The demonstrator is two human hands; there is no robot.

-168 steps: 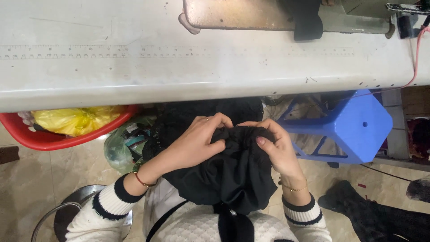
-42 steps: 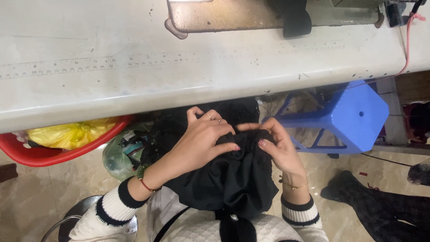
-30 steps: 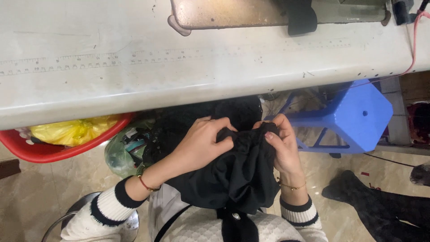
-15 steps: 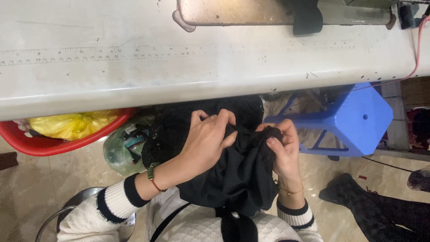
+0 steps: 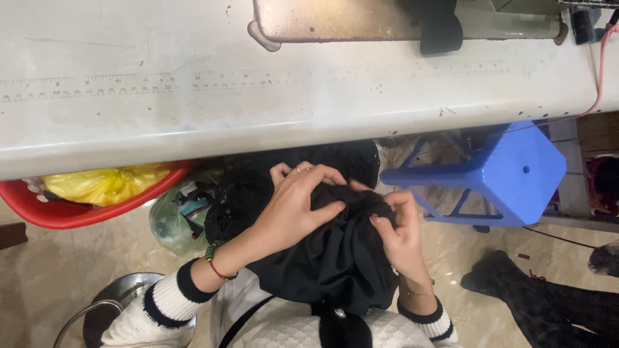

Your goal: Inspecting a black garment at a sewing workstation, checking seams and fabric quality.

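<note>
A bunched piece of black fabric [image 5: 335,264] lies in the person's lap, just below the near edge of the white desk [image 5: 193,116], and both hands work at its gathered top. The left hand [image 5: 293,209] comes in from the lower left, wrist bent and palm down over the fabric; its fingers [image 5: 325,175] curl over the gathered edge and its thumb presses into the cloth on the side facing the other hand, so the hand is clenched on the fabric. A ring shows on one finger, and a green-and-red bracelet [image 5: 215,261] sits at the wrist above a white sleeve with black stripes. The right hand [image 5: 400,229] rises from the lower right of the fabric, palm turned toward the left hand, fingers pinched closed on the gathered cloth beside the left thumb. The two hands are very close across the bunched top.

Left of the fabric, under the desk, sits a red basin [image 5: 77,209] holding a yellow bag [image 5: 103,183]. Right of the fabric stands a blue plastic stool [image 5: 509,174]. Beyond the fabric, on the desk's far side, rests the metal base of a sewing machine [image 5: 348,19].
</note>
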